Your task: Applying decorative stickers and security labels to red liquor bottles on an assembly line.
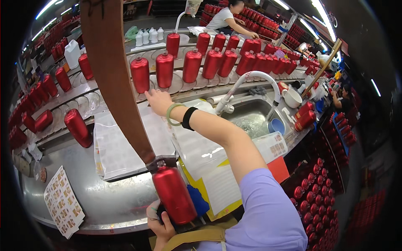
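Observation:
My right hand (160,101) reaches across the bench to the conveyor, fingers apart and holding nothing. Its fingertips are at the foot of an upright red metallic bottle (140,74); whether they touch it I cannot tell. A pale green bangle (169,115) and a black band circle that wrist. Low in front of me, my left hand (160,225) is closed against the lower side of another red bottle (173,195), thumb and bent finger at its edge. This bottle leans slightly, its neck by the foot of a brown post. A blue cloth (198,200) shows behind it.
Several red bottles stand along the conveyor (197,85). The brown post (115,71) crosses the view. Right of my arm, a white tap (251,75) runs into a metal sink (238,115) with a blue cup (276,126). Sticker sheets (63,201) lie left. A co-worker (228,21) handles bottles beyond.

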`<state>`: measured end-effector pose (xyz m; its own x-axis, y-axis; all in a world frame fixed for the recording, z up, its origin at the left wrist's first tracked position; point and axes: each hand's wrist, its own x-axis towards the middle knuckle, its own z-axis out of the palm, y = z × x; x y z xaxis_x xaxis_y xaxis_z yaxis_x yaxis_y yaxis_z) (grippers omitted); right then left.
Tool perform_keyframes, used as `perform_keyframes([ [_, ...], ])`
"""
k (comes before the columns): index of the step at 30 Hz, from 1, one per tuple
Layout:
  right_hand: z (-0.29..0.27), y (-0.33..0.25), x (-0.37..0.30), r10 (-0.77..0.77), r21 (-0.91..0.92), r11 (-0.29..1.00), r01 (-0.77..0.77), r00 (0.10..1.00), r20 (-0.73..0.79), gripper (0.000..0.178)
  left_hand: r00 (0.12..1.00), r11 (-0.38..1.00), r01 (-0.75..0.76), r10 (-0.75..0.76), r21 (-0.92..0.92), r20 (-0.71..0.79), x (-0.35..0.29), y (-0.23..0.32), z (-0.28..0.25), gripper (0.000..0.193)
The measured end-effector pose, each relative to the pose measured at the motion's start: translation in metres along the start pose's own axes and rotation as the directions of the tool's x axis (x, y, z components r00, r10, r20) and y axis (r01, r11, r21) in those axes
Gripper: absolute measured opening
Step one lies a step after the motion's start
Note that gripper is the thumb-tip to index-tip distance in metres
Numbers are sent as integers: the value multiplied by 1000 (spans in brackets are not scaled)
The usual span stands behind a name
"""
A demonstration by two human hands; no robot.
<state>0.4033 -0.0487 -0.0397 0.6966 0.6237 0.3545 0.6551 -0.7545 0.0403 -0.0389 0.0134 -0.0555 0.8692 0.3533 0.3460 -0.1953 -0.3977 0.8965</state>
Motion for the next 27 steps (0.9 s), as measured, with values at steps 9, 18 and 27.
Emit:
perform_keyframes([
  [9,37,-10,3,-80,-214,974,80,997,10,20,1000,999,8,-6,-53,28,1,-7,0,36],
  [18,21,-4,-5,-389,-378,871,314,910,-141,15,998,998,21,-18,-54,59,5,-4,1,37],
  [27,-5,-31,-19,-16,140,990,7,998,66,16,999,1000,9,-10,19,33,1,-8,-6,31],
])
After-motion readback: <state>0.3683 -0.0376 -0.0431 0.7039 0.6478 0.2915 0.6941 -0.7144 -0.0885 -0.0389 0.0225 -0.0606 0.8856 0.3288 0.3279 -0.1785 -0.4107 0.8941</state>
